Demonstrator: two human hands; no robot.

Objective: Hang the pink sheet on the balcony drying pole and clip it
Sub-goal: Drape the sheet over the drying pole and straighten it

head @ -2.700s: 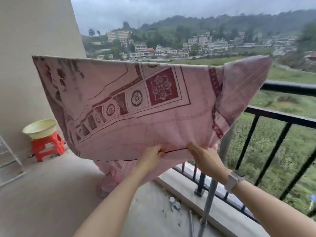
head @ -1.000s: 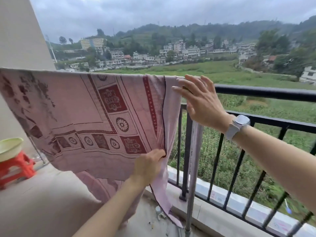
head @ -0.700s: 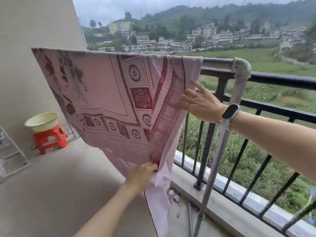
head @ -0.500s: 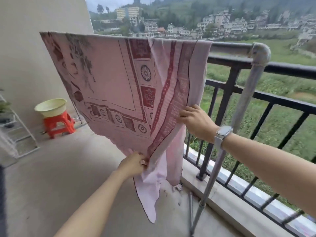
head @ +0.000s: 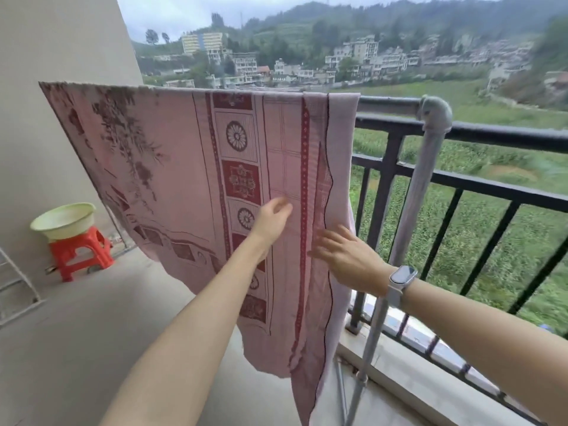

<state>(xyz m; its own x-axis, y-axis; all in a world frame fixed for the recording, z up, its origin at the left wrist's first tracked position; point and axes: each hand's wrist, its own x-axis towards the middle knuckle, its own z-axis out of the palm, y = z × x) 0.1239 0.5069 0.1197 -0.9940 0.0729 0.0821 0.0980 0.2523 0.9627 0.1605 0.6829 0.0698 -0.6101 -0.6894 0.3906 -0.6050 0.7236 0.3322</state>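
1. Head view: the pink sheet (head: 184, 167) hangs draped over the grey drying pole (head: 390, 101), its right edge just short of the pole's elbow joint.
2. Left hand (head: 272, 219) – fingers loosely curled, grasping nothing – sits against the cloth's patterned band.
3. Right hand (head: 347, 259), fingers spread and relaxed, touches the sheet's right edge.
4. Black balcony railing (head: 491, 133) runs behind – a pale basin (head: 63, 219) rests on a red stool (head: 80, 253) by the wall.

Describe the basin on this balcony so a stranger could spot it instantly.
Start at the beige wall on the balcony's left side and look down to its foot. A red plastic stool stands there, and the pale yellow-green basin sits on top of it, the only round, light-coloured thing against that wall.
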